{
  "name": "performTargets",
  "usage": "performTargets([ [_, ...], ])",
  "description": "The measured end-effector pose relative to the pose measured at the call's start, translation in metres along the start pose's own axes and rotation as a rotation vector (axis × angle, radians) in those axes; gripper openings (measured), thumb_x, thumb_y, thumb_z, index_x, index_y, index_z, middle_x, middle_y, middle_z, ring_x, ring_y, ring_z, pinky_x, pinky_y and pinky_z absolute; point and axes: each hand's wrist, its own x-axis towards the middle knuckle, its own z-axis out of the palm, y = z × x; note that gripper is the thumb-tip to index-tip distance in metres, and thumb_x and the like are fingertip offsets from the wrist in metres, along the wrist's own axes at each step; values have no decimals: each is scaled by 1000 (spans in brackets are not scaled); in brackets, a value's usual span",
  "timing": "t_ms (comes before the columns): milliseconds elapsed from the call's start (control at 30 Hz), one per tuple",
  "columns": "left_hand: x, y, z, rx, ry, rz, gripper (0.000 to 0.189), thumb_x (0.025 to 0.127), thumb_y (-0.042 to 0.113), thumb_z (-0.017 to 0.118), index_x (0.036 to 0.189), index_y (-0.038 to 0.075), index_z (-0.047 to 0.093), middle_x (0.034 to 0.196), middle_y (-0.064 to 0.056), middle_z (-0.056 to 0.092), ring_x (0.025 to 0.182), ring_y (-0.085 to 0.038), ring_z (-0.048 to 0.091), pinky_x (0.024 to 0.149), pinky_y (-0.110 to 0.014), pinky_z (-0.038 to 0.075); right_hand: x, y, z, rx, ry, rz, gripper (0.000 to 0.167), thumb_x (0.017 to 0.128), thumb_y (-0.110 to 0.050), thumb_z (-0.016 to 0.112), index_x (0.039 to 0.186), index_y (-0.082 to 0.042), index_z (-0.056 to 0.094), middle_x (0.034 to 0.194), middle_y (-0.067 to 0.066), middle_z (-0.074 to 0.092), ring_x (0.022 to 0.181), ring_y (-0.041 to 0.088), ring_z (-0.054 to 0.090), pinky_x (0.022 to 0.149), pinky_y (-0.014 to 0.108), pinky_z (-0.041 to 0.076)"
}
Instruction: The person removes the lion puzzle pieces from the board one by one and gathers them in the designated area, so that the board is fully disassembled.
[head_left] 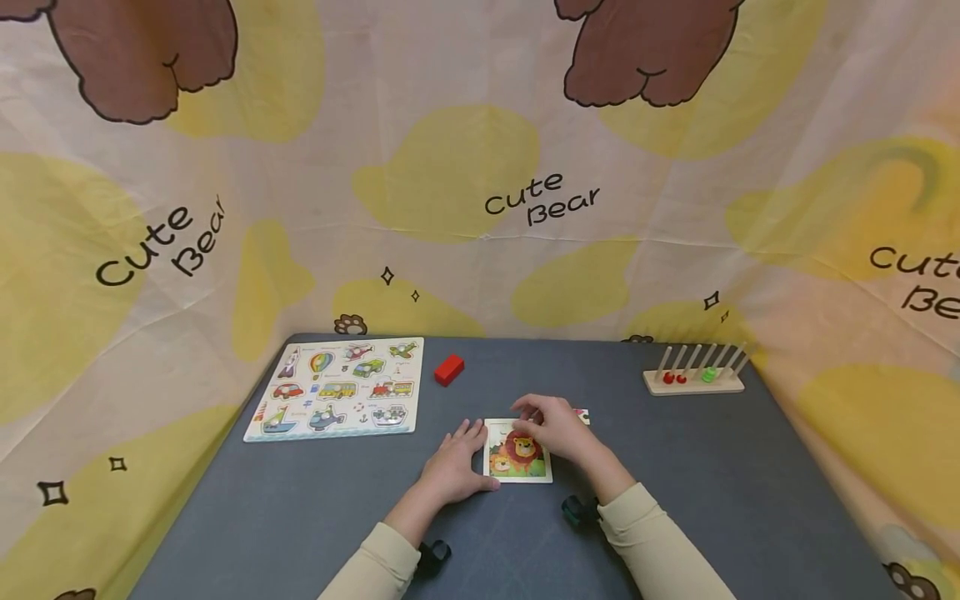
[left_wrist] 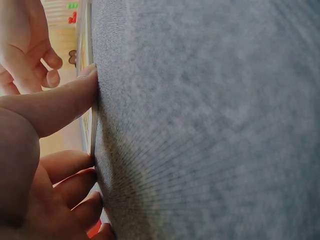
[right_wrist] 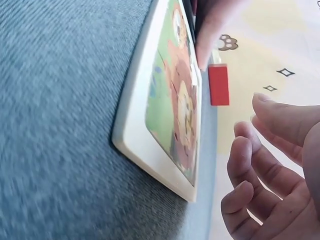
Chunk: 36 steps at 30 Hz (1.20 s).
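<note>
A small lion picture puzzle (head_left: pixel 517 468) in a white frame lies flat on the grey table. My left hand (head_left: pixel 453 468) rests at its left side, fingers spread, with the thumb touching the near edge. In the left wrist view the fingertips (left_wrist: pixel 85 157) are down at the puzzle's rim. Over the puzzle's upper right part hovers my right hand (head_left: pixel 557 427). Its fingers are loosely bent, and the right wrist view shows nothing between them. Partly hidden behind that hand is a small white piece (head_left: pixel 582 415) with red markings.
A red block (head_left: pixel 449 370) lies beyond the puzzle. At the back left is a large board (head_left: pixel 333 390) with vehicle pictures. A wooden peg stand (head_left: pixel 693 382) with red and green beads is at the back right. A printed cloth (head_left: pixel 450 167) hangs behind the table.
</note>
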Motion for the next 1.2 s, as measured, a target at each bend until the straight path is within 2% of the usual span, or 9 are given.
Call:
performTargets([
  [200, -1, 0, 0, 14, 5, 5, 91, 80, 39, 85, 154, 9, 42, 165, -8, 32, 155, -35, 21, 119, -64, 26, 6, 3, 10, -36, -13, -19, 23, 94, -20, 73, 116, -12, 72, 90, -5, 68, 72, 11, 59, 66, 26, 53],
  [500, -1, 1, 0, 24, 0, 23, 90, 79, 38, 85, 153, 7, 43, 164, -9, 33, 155, -34, 21, 119, -63, 26, 14, 6, 20, -106, -104, -5, 23, 91, -21, 76, 112, -13, 74, 84, -5, 62, 72, 12, 54, 64, 27, 48],
  [1000, 1, -1, 1, 32, 0, 29, 91, 79, 38, 85, 153, 7, 43, 165, -9, 32, 155, -32, 21, 122, -59, 23, 17, 8, 25, -182, -77, -2, 7, 89, -18, 79, 96, -17, 76, 83, -4, 60, 74, 12, 53, 69, 29, 47],
  [1100, 0, -1, 1, 31, 0, 32, 91, 79, 38, 85, 153, 7, 43, 164, -9, 32, 155, -33, 21, 122, -59, 23, 16, 7, 25, -182, -63, 0, 7, 88, -18, 79, 95, -17, 76, 87, -2, 60, 77, 14, 54, 72, 33, 48],
  [1200, 0, -1, 1, 26, -1, 33, 90, 79, 38, 85, 153, 7, 43, 164, -10, 32, 155, -33, 21, 122, -59, 22, 14, 6, 25, -173, -51, 14, 8, 88, -19, 79, 95, -19, 76, 97, 0, 59, 86, 17, 55, 80, 38, 50],
])
